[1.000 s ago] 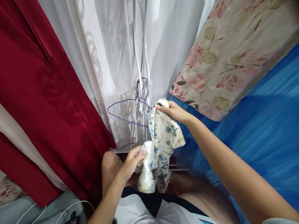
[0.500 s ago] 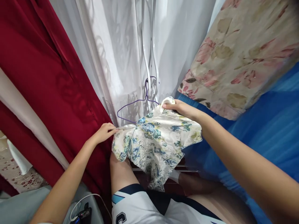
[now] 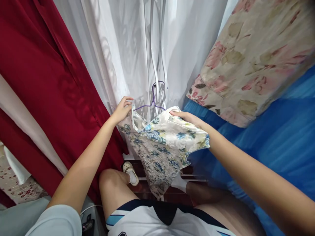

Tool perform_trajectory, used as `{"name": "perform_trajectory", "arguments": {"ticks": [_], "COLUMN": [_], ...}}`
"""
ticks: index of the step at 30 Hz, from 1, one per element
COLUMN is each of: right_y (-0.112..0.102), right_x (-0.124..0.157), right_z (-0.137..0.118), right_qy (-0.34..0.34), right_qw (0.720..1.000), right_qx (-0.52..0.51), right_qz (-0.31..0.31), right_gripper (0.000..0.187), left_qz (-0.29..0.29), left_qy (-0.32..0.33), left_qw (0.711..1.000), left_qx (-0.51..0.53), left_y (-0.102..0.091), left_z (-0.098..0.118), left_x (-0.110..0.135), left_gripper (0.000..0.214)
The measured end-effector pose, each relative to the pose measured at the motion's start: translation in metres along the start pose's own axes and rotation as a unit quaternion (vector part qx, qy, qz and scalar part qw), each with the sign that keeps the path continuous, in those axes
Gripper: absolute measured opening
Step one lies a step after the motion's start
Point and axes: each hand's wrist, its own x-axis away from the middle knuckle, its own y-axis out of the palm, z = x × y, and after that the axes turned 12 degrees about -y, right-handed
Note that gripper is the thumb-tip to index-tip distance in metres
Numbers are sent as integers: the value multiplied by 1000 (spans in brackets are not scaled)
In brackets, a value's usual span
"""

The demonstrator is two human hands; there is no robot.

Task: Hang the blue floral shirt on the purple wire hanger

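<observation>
A white top with blue and green flowers point(image 3: 162, 144) hangs spread between my two hands, its lower end dangling above my lap. My left hand point(image 3: 124, 109) pinches its left shoulder edge beside the V-shaped neckline. On the other side my right hand point(image 3: 187, 118) grips the right shoulder, thumb on top and the other fingers hidden under the cloth. Behind the neckline is a purple hanger point(image 3: 153, 104), hooked on a white metal stand point(image 3: 164, 62). Its shoulders are partly covered by the top, the right one reaching in behind the fabric.
Red curtains point(image 3: 61, 82) hang at the left, white curtains point(image 3: 123, 49) behind the stand. A beige floral cloth point(image 3: 236, 72) and blue tulle point(image 3: 280, 137) fill the right side. A dark device with a cable point(image 3: 88, 225) lies at lower left. My foot wears a cream clog point(image 3: 130, 173).
My left hand has moved up and to the right, lifting the left shoulder of the top to the hanger. The neckline has opened wider. My left knee has shifted left, uncovering the clog.
</observation>
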Motion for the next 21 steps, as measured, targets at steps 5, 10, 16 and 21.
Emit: {"name": "perform_trajectory", "arguments": {"ticks": [5, 10, 16, 21], "right_y": [-30, -53, -45, -15], "right_x": [12, 65, 70, 39], "right_z": [20, 40, 14, -27], "right_qy": [138, 53, -124, -196], "right_qw": [986, 987, 963, 966], "right_qx": [-84, -111, -58, -50], "right_qz": [-44, 107, 232, 158], "right_gripper": [27, 46, 30, 24], "left_qz": [94, 4, -27, 90], "left_qy": [-44, 55, 113, 102], "left_qw": [991, 991, 966, 970], "left_qx": [-87, -120, -233, -203], "left_y": [9, -1, 7, 21], "left_z": [-1, 6, 48, 46], "left_x": [7, 43, 61, 35], "left_gripper": [21, 27, 26, 35]}}
